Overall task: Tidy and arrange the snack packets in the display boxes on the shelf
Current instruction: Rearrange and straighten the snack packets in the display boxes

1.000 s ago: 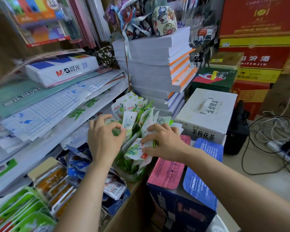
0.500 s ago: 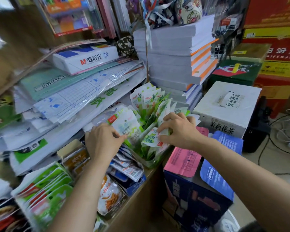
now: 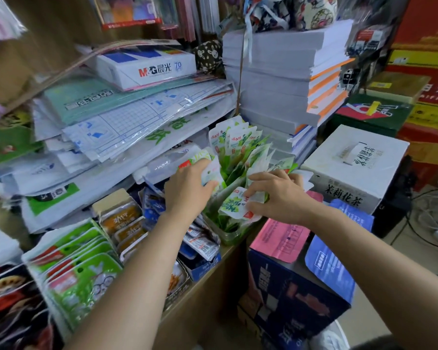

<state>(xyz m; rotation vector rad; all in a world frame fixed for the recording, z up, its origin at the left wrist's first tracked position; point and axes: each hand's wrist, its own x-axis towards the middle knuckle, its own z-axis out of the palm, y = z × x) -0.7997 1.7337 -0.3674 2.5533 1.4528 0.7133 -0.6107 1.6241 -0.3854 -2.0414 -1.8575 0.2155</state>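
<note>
While left hand [image 3: 187, 189] and right hand [image 3: 276, 195] grip packets [image 3: 234, 145], paper reams [image 3: 276, 82] loom behind.

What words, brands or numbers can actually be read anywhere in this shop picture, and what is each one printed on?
"M&G晨光": on the white paper box lying on the stacked sheets.
"70": on the same box, beside the brand.
"茉莉花茶": on the side of the white carton.
Snack packets: print too blurred to read.
Red cartons: lettering blurred and cut off at the edge.
</note>
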